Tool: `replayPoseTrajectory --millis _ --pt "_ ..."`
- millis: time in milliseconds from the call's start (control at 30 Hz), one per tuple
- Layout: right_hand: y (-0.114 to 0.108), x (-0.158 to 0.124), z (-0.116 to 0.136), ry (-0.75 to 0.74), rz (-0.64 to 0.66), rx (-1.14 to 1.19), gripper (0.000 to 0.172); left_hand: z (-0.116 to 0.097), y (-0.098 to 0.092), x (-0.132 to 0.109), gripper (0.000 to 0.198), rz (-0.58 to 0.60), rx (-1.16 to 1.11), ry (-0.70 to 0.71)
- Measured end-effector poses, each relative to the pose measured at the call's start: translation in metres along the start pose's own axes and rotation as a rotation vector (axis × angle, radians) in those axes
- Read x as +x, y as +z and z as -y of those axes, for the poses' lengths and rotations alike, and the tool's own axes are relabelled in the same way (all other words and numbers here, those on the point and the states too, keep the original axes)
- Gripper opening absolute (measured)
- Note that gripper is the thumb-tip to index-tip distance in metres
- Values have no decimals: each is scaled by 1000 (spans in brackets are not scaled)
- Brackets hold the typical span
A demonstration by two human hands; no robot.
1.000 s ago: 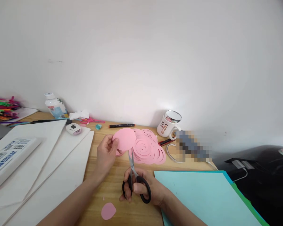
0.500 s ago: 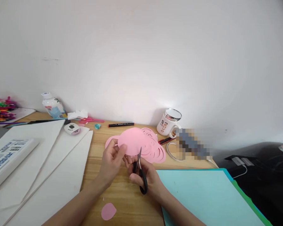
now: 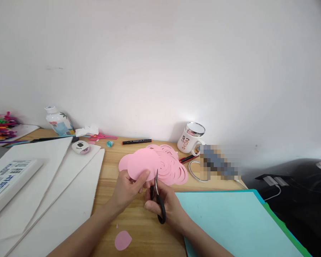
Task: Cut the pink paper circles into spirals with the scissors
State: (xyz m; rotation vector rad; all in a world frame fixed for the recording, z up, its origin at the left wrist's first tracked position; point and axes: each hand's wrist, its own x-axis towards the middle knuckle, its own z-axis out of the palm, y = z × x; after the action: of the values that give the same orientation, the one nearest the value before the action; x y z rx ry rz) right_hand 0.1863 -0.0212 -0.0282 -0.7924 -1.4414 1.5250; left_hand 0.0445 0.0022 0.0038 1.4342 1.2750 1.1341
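Observation:
Between thumb and fingers, my left hand (image 3: 130, 187) pinches a round pink paper piece (image 3: 142, 162) held up over the desk. My right hand (image 3: 167, 203) grips black-handled scissors (image 3: 162, 208), their blades pointing up beside the paper's right edge. Whether the blades touch the paper I cannot tell. Behind it lies a heap of pink paper cutouts (image 3: 173, 166), some with spiral or curved slits. A small pink petal-shaped piece (image 3: 123, 240) rests on the wood nearer to me.
White boards (image 3: 77, 192) with a white box (image 3: 12, 185) cover the left side. Light-blue sheets (image 3: 238, 221) lie at right. Along the back stand a white bottle (image 3: 59, 121), pink scissors (image 3: 104, 136), a black marker (image 3: 137, 141) and a mug (image 3: 189, 139) by a cable (image 3: 194, 173).
My left hand has shifted the round paper a little left and turned it, with the thumb now at its lower right. The scissors have moved slightly down and left.

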Motion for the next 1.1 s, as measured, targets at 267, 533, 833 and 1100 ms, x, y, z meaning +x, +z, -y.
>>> replayPoseTrajectory --millis 267,533,833,1100 --pt "2 2 5 -42 5 65 37 -7 1 0 29 2 -5 -116" --pt "3 -2 -6 19 -93 68 40 -9 0 2 28 26 -53 -177" --pt "8 -1 0 16 -123 60 39 -4 1 1 32 55 -70 -144" --pt "8 -2 -6 43 -148 40 35 2 2 1 29 120 -114 -127"
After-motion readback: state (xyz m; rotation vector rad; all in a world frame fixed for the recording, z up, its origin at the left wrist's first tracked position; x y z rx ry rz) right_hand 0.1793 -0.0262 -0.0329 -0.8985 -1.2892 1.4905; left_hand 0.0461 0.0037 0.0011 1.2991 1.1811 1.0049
